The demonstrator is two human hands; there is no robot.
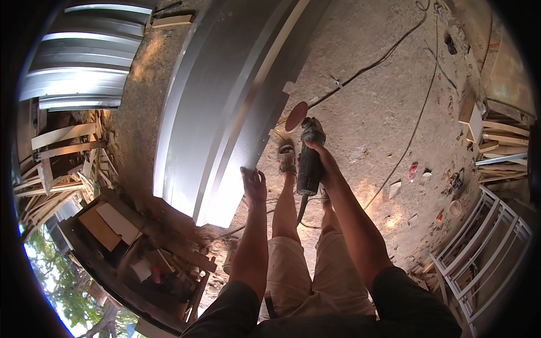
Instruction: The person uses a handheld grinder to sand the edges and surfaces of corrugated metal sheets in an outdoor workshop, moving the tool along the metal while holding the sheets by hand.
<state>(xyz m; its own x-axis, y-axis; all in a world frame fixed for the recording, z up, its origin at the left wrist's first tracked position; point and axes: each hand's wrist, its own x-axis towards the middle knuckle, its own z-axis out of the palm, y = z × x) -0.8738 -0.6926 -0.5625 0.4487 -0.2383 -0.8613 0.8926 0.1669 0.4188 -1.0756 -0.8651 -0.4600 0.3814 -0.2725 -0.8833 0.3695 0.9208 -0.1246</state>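
Observation:
In my right hand [319,153] is a dark angle grinder [311,163], held around its body with the head pointing away from me. Its thin reddish-brown disc [296,116] stands tilted just right of a long ribbed metal sheet [225,107], apart from its edge. My left hand [255,187] is at the sheet's near right edge, fingers curled and a fingertip over the metal; the underside of the grip is hidden. A power cord [302,211] leaves the grinder's rear and drops between my legs. Whether the disc spins cannot be told.
Dark cables [383,56] cross the dirt floor. My sandalled foot [287,159] is close below the disc. Ribbed sheets [84,62] lie far left, above scrap wood [67,146]. A wooden crate [135,259] stands near left, a white metal frame [479,248] at right.

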